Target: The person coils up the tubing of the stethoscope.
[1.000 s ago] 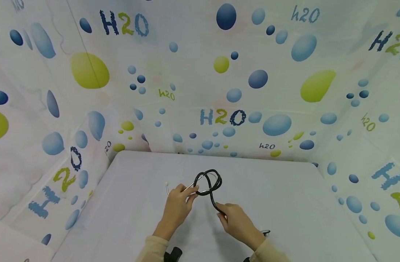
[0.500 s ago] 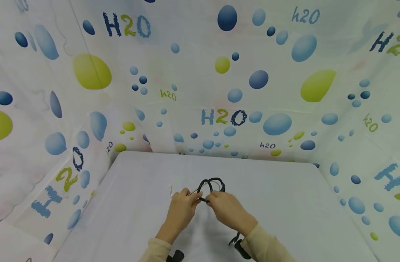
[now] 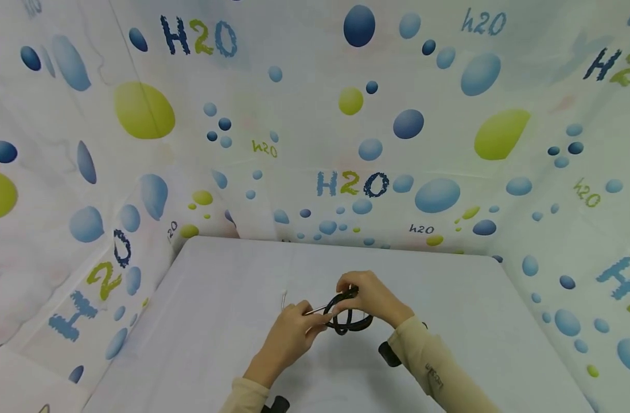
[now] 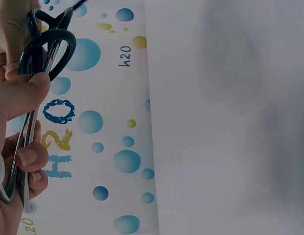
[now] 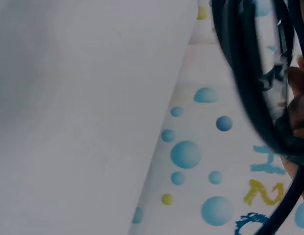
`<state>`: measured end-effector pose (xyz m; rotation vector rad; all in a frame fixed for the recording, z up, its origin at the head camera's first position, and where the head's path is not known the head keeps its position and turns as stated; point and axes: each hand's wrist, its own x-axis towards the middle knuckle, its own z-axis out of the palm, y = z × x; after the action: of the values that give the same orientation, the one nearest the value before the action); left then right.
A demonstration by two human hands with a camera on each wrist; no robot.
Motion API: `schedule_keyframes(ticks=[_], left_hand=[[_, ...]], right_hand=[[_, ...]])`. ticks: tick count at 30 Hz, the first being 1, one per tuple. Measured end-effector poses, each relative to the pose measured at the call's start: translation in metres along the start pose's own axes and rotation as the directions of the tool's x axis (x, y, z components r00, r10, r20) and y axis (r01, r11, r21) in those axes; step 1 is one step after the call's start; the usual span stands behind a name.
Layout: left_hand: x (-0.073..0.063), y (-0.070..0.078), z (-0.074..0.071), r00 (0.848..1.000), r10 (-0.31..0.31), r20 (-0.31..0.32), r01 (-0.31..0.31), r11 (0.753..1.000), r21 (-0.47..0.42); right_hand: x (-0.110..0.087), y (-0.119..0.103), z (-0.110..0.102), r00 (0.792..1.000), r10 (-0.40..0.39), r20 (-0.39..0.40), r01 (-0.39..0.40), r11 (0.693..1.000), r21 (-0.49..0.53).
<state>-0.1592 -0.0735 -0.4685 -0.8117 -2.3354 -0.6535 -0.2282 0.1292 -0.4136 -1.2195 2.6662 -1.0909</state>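
A stethoscope with black tubing (image 3: pixel 353 327) is held above the table, its tubing coiled in loops. My left hand (image 3: pixel 293 330) grips the metal ear tubes (image 4: pixel 30 129), thumb on one side and fingers curled on the other. A pale ear tip (image 3: pixel 284 293) sticks out beyond that hand. At the top of the coil, my right hand (image 3: pixel 374 295) pinches the tubing between thumb and fingers. The loops look large and close in the right wrist view, where black tubing (image 5: pixel 250 83) hangs beside fingers (image 5: pixel 300 107). The chest piece is mostly hidden behind the right forearm.
The white-covered table (image 3: pixel 222 287) spreads under both hands. Behind it and at both sides hangs a white sheet (image 3: pixel 294 132) printed with blue and green drops. Black wrist-worn devices (image 3: pixel 389 354) show under the sleeves.
My right hand has gone from the hanging tubing to the top of the loops, drawing more tubing into the coil. The left hand keeps its grip on the ear tubes and has shifted slightly right.
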Motion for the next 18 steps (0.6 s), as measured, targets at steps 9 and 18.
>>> schedule_keyframes(ticks=[9, 18], left_hand=[[-0.002, 0.002, -0.0027, 0.996, 0.09, -0.004, -0.09, 0.994, -0.065], [-0.0051, 0.0032, 0.0019, 0.994, 0.104, -0.044, -0.107, 0.992, -0.066]], right_hand=[[-0.0032, 0.0112, 0.0039, 0.992, 0.101, 0.071, -0.111, 0.981, 0.158], [-0.0019, 0.0087, 0.0045, 0.985, 0.133, 0.107, -0.149, 0.975, 0.163]])
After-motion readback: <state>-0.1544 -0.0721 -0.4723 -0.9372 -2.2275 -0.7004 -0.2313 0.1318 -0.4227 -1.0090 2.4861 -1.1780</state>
